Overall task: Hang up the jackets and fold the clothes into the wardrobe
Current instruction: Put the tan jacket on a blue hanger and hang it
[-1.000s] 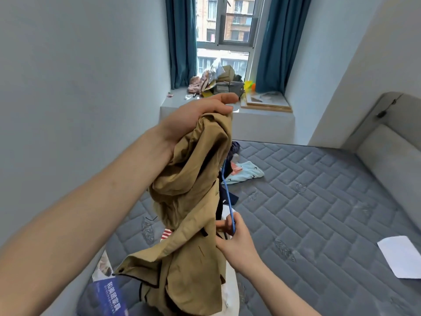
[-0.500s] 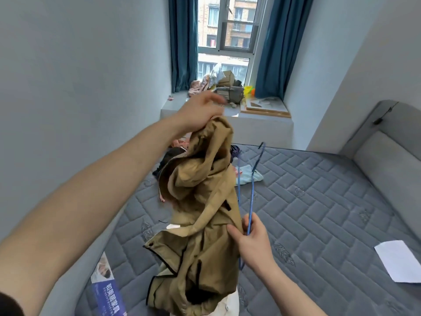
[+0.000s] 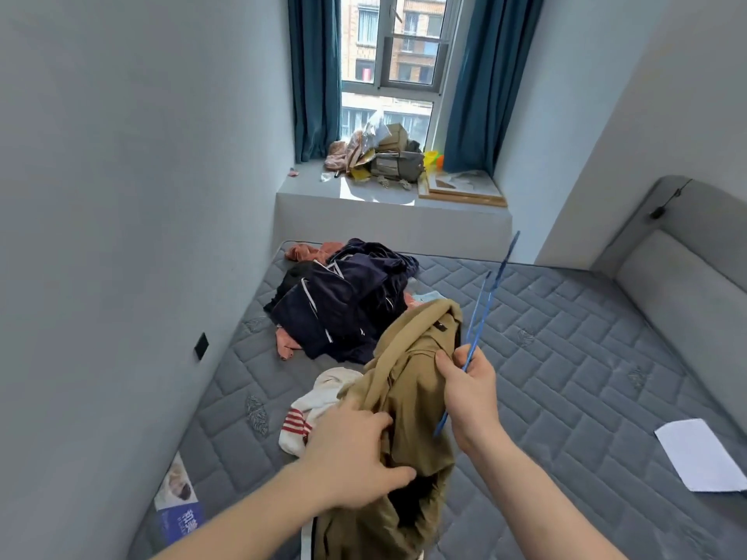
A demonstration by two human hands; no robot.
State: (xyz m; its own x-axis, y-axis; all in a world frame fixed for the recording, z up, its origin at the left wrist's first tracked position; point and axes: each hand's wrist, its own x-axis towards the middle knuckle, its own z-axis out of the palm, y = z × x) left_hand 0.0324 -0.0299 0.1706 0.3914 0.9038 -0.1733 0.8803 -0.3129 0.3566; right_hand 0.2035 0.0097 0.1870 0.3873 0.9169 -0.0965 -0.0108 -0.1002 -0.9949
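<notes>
Head view, jacket: the khaki jacket [image 3: 408, 398] hangs bunched between the two hands above the near edge of the grey mattress [image 3: 566, 357], its dark lining open at the bottom. It is off the bed, probably so a hanger can be worked into it.
Head view, hanger: the thin blue hanger [image 3: 477, 329] slants up and away from the right hand, its lower end poking out beneath the palm. It lies beside the jacket, not yet inside the shoulders as far as the view shows.
Head view, right hand: the right hand [image 3: 469, 394] has fingers and thumb curled, pinching the hanger's wire and pressing the jacket's upper fold with it. The wrist is raised, the forearm coming in from the lower right.
Head view, left hand: the left hand [image 3: 355, 454] lies on the jacket's lower fabric, fingers spread and bent into the cloth, thumb towards the dark opening; it appears to gather the cloth, steadying it.
Head view, remaining clothes: a navy garment [image 3: 343, 305] heaps further up the mattress with pink cloth [image 3: 307, 252] around it; a white striped piece [image 3: 319, 406] lies just beside the jacket. These look still unfolded.
Head view, wardrobe: not in sight.
Head view, other: a white sheet of paper [image 3: 699, 454] lies well apart on the right.
</notes>
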